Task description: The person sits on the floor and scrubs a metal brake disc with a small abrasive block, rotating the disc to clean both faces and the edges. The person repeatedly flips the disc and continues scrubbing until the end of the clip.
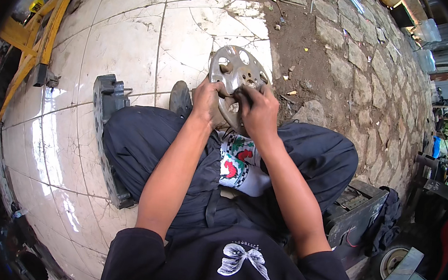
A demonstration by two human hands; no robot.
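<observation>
A round grey metal disc with several holes, like a wheel cover [235, 69], stands tilted on its edge between my knees. My left hand [207, 98] grips its lower left rim. My right hand [258, 111] presses a dark pad or cloth against the disc's lower face. Both forearms reach forward over my crossed legs in dark trousers. The lower part of the disc is hidden behind my hands.
I sit on cracked cream floor tiles [126, 41]. A grey metal block with holes [107, 108] lies under my left leg. Yellow metal framing [36, 33] stands far left. Dirt and stone paving [348, 60] lie to the right; a dark machine part [359, 213] sits by my right side.
</observation>
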